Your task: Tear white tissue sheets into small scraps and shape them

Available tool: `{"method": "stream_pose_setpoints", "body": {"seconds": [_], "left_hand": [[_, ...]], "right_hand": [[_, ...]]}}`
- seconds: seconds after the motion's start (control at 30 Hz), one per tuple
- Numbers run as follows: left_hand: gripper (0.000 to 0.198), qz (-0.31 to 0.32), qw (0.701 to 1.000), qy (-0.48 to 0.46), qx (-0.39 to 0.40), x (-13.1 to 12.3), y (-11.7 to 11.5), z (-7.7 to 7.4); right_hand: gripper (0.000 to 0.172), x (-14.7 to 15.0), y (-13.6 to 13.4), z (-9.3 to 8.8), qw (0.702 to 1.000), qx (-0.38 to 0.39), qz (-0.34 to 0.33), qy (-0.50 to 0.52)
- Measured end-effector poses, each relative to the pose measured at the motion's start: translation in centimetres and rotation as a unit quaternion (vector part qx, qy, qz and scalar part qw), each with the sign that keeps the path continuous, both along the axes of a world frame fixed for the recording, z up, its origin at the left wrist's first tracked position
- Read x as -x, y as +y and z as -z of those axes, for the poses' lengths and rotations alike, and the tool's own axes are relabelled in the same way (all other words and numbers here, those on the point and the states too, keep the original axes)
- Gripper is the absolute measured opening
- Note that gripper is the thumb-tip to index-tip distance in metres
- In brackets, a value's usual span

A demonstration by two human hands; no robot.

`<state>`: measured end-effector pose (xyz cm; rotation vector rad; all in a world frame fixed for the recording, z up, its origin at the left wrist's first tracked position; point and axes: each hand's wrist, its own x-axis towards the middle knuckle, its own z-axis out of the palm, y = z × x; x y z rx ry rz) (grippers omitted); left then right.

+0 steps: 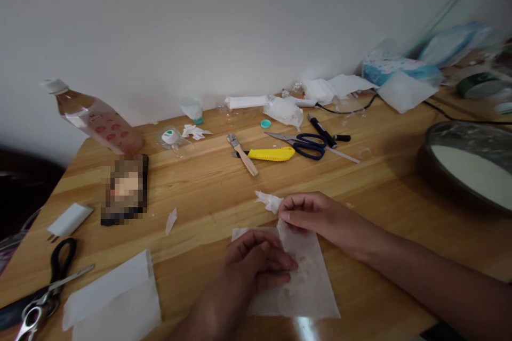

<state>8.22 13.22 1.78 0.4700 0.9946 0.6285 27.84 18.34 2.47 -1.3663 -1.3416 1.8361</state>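
A thin white tissue (316,287) lies on the wooden table in front of me, with faint darker spots near its middle. My left hand (256,266) rests on it, palm down, with loosely bent fingers slightly apart. At the tissue's upper edge, my right hand (304,213) pinches a raised part of the sheet between thumb and fingers. A crumpled tissue scrap (269,201) touches or lies close to the right fingertips. More folded tissue (116,298) is spread to the left of my left hand.
Ahead lie a wooden-handled brush (244,155), yellow utility knife (272,154), blue-handled scissors (308,144) and teal cap (265,124). A drink bottle (100,122) stands back left; metal scissors (36,314) lie front left. A bowl of white material (476,170) sits right.
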Motion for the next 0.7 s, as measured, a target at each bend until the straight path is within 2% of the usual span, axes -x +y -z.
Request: {"method": "stream_pose_setpoints", "body": {"seconds": [0.1,0.17,0.23,0.3,0.37,0.4,0.53,0.7], "left_hand": [[0.034,0.022,0.999,0.018,-0.033,-0.1,-0.6,0.3],[0.032,0.043,0.995,0.029,-0.087,-0.2,-1.3,0.5],[0.026,0.09,0.98,0.06,-0.167,-0.3,-2.0,0.5],[0.02,0.15,0.952,0.11,-0.245,-0.3,-2.5,0.4],[0.021,0.182,0.931,0.138,-0.285,-0.2,-2.9,0.2],[0.022,0.181,0.93,0.138,-0.289,-0.2,-2.9,0.2],[0.023,0.15,0.945,0.095,-0.274,-0.3,-2.8,1.1],[0.022,0.133,0.955,0.048,-0.261,-0.4,-2.7,2.6]], "right_hand": [[0.028,0.3,0.7,-1.4,1.0,-0.005,0.002,-0.003],[0.026,1.3,1.5,-2.9,1.0,-0.017,-0.007,-0.012],[0.02,3.2,2.6,-4.2,0.999,-0.036,-0.023,-0.026],[0.018,5.8,4.0,-4.9,0.996,-0.055,-0.047,-0.046],[0.02,9.0,5.5,-4.8,0.992,-0.071,-0.075,-0.076],[0.021,10.7,6.3,-4.4,0.988,-0.08,-0.09,-0.095],[0.022,16.0,9.0,-2.4,0.964,-0.135,-0.148,-0.174],[0.027,18.4,10.9,-1.5,0.925,-0.208,-0.196,-0.251]]}}
